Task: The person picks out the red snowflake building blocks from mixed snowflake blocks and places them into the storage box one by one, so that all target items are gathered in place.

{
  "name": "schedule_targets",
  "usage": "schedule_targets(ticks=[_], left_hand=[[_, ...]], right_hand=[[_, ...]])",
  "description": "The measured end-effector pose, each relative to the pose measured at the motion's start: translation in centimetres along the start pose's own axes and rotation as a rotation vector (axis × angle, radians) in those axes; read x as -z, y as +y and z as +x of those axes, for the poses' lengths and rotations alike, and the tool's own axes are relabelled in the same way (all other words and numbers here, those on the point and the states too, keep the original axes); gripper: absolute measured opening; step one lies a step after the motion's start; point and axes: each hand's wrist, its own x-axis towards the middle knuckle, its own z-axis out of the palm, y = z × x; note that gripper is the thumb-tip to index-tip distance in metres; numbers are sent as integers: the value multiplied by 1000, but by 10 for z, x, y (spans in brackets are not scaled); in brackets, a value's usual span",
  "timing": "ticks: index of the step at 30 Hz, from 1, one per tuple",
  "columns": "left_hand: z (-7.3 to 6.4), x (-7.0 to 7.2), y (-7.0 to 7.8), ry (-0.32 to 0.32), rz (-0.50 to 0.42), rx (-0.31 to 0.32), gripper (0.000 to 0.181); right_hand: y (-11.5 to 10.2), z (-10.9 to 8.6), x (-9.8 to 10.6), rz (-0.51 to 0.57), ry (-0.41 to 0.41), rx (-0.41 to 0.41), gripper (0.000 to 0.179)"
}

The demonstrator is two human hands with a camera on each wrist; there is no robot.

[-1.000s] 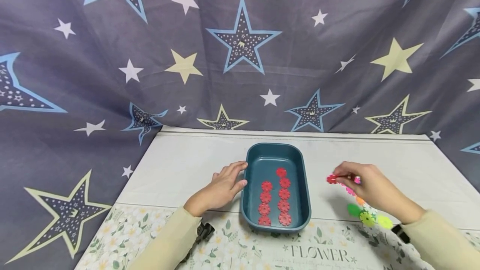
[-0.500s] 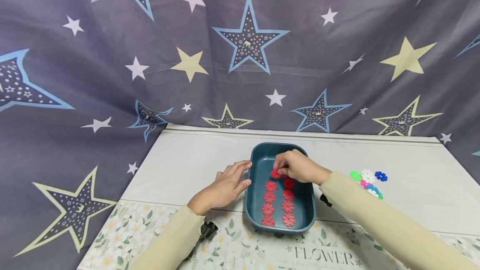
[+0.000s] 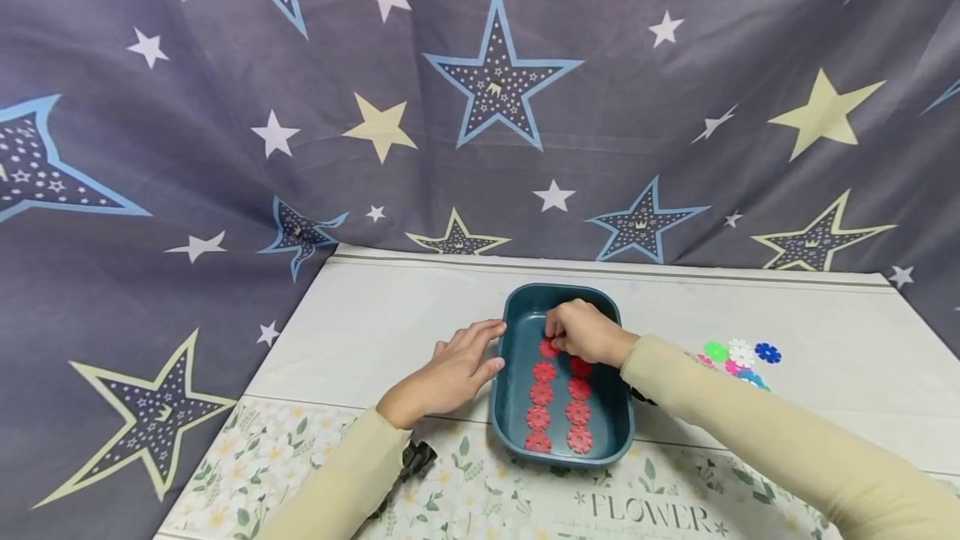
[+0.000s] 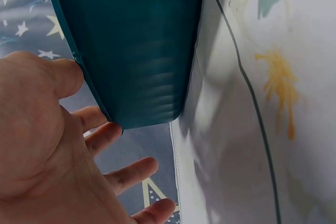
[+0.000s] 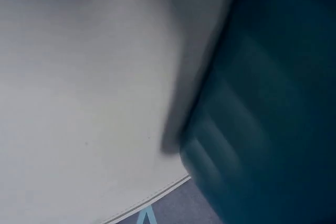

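Observation:
A dark teal rectangular tray (image 3: pixel 562 461) holds two columns of red flower-shaped plastic discs (image 3: pixel 540 393). My right hand (image 3: pixel 590 333) reaches over the tray's right rim and pinches a red disc (image 3: pixel 548 349) at the top of the left column, close over the tray floor. That hand covers the upper end of the right column. At the tray's left side, my left hand (image 3: pixel 444 372) touches the rim with thumb and fingertips, fingers loosely extended. The left wrist view shows its thumb and fingers at the tray edge (image 4: pixel 131 51). Only the tray's outer wall (image 5: pixel 262 129) appears in the right wrist view.
Right of the tray lies a loose group of flower discs in green, white, pink and blue, including a dark blue disc (image 3: pixel 768 352). My right sleeve (image 3: pixel 750 432) crosses in front of some. A star-patterned curtain (image 3: pixel 480 173) hangs behind the table's back edge.
My right hand has gone from the loose discs on the right into the tray with red discs, and stays at the left column's top. My left hand keeps its place at the rim.

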Motion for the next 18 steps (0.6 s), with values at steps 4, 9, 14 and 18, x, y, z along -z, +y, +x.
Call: schedule_targets(ticks=[4, 9, 14, 18], left_hand=[[0, 0, 1, 1, 3, -7, 54], [-1, 1, 1, 0, 5, -12, 54], [-2, 2, 0, -3, 7, -5, 54], [-1, 1, -1, -5, -1, -12, 54]], right_hand=[[-7, -4, 1, -31, 25, 79, 11], [-40, -20, 2, -103, -95, 157, 29], [-65, -34, -8, -223, -209, 114, 53], [-70, -36, -15, -278, -215, 93, 54]])
